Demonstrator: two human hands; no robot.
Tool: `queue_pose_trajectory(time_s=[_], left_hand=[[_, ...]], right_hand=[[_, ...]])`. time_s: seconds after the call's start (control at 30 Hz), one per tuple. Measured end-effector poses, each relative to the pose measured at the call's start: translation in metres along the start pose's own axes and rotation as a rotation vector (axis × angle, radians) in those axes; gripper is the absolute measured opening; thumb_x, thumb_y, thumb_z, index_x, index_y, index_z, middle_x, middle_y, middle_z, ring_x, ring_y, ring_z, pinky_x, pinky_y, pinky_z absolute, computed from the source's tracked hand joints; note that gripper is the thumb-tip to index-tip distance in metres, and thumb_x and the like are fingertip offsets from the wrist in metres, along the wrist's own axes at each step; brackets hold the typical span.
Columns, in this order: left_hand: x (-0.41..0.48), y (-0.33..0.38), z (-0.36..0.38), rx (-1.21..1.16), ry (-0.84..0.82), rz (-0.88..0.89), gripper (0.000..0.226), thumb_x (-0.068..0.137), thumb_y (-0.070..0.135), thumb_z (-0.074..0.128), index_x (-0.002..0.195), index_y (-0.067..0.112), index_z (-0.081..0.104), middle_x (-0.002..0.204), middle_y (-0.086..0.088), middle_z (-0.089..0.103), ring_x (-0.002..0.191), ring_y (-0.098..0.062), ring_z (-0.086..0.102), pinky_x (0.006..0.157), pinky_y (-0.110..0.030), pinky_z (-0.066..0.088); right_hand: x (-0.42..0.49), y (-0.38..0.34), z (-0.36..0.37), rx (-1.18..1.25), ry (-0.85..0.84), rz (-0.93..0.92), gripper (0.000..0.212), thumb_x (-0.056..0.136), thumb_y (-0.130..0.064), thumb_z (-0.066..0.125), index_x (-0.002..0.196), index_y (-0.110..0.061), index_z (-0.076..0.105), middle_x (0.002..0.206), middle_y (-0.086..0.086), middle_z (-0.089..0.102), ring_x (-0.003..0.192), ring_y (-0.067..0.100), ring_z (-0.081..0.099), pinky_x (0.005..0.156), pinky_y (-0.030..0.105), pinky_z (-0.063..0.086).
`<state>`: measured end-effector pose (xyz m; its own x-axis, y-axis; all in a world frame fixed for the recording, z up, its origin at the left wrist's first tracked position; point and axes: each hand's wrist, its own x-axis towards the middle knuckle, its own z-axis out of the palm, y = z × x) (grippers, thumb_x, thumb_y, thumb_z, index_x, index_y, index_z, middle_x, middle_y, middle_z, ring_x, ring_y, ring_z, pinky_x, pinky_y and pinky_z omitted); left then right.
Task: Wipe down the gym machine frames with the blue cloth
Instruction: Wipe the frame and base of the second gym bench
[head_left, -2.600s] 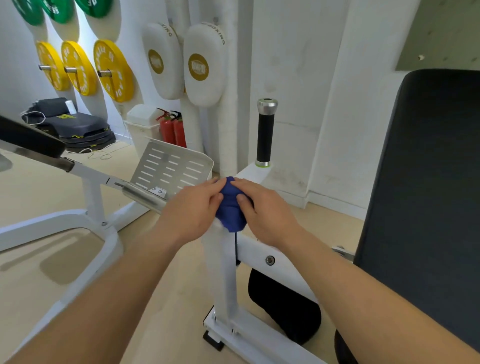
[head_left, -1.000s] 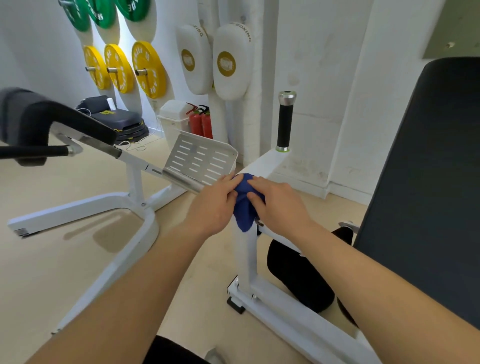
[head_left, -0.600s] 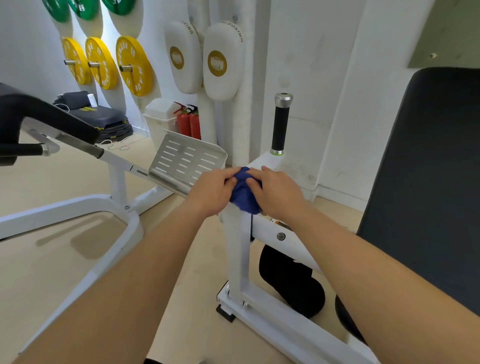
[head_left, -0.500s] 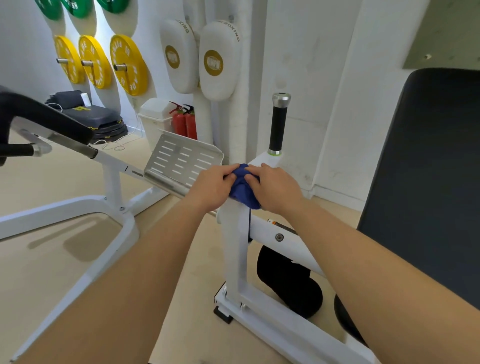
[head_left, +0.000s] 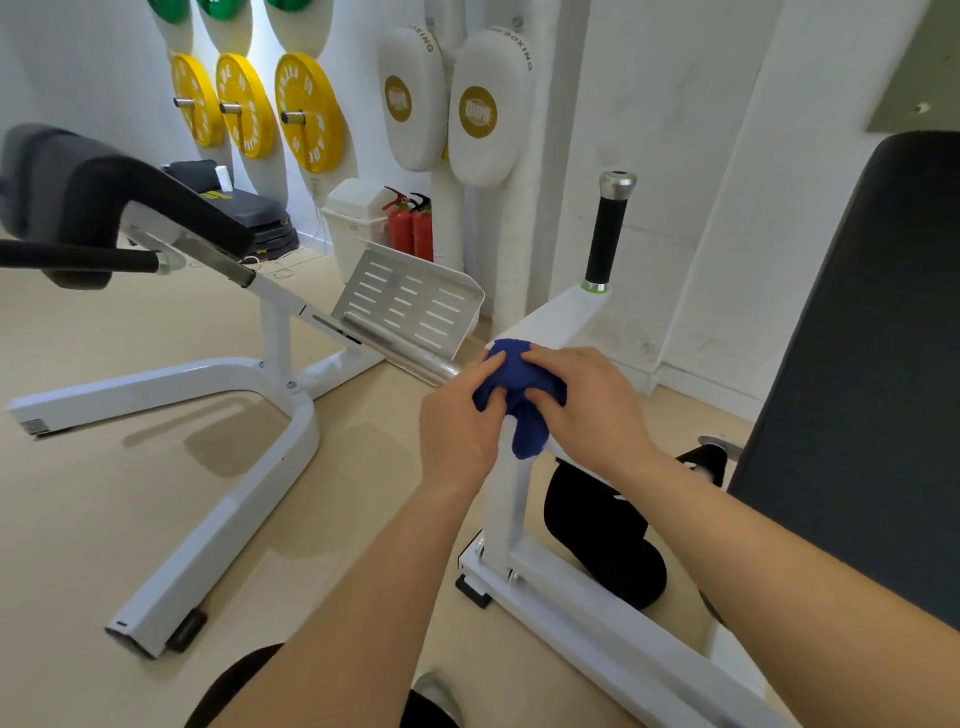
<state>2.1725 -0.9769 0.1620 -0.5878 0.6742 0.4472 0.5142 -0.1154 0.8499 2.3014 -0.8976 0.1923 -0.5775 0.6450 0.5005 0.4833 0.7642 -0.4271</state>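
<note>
Head view: the left hand (head_left: 457, 426) and right hand (head_left: 592, 410) curl their fingers on the bunched cloth (head_left: 519, 384), one each side, atop the frame (head_left: 506, 499), whose upright runs straight down beneath them.

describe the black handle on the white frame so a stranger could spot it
Find the big black back pad on the right; the white frame beside it runs toward the wall. The handle stands at that frame's far end, past the blue cloth. Unlike the level black bar at left, it points up, silver-capped.
</note>
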Motion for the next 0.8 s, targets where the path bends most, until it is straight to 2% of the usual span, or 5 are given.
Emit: queue_pose_trajectory(time_s=[0.23,0.47,0.57,0.67,0.8], left_hand=[[0.001,-0.007,0.004,0.005,-0.078,-0.113,0.032,0.075,0.01,0.07,0.095,0.03,0.056,0.104,0.014,0.06,0.092,0.003,0.061,0.068,-0.012,0.046],[0.004,-0.019,-0.007,0.01,-0.237,-0.197,0.045,0.074,0.034,0.08,0.106,0.029,0.048,0.107,0.013,0.06,0.091,-0.009,0.064,0.077,-0.03,0.055],[0.006,-0.024,-0.014,0.02,-0.313,-0.234,0.059,0.073,0.034,0.081,0.117,0.034,0.043,0.109,0.014,0.058,0.093,-0.008,0.062,0.073,-0.024,0.054],[0.009,-0.026,-0.018,0.13,-0.356,-0.198,0.043,0.076,0.028,0.081,0.11,0.028,0.054,0.096,0.014,0.06,0.083,0.002,0.057,0.062,-0.004,0.042],[0.01,-0.026,-0.019,0.216,-0.372,-0.112,0.022,0.081,0.028,0.078,0.098,0.027,0.064,0.085,0.019,0.062,0.075,0.001,0.057,0.06,-0.006,0.04]], right_hand=[[-0.031,0.007,0.032,0.202,0.243,0.237,0.029,0.081,-0.018,0.07,0.103,-0.03,0.056,0.103,-0.017,0.05,0.099,0.013,0.053,0.076,0.024,0.043],[-0.038,0.015,0.037,0.342,0.087,0.274,0.035,0.084,-0.008,0.062,0.095,-0.04,0.055,0.097,-0.013,0.066,0.09,0.007,0.062,0.077,0.031,0.054],[-0.04,0.016,0.033,0.37,0.035,0.256,0.034,0.082,-0.002,0.059,0.098,-0.033,0.056,0.095,-0.014,0.067,0.088,0.006,0.063,0.074,0.03,0.054],[-0.041,0.019,0.028,0.386,-0.017,0.297,0.037,0.082,-0.007,0.063,0.106,-0.033,0.052,0.092,-0.015,0.068,0.085,0.004,0.064,0.072,0.026,0.053],[-0.049,0.027,0.026,0.33,-0.152,0.348,0.035,0.084,-0.022,0.072,0.109,-0.036,0.052,0.088,-0.011,0.065,0.084,0.006,0.063,0.072,0.028,0.053]])
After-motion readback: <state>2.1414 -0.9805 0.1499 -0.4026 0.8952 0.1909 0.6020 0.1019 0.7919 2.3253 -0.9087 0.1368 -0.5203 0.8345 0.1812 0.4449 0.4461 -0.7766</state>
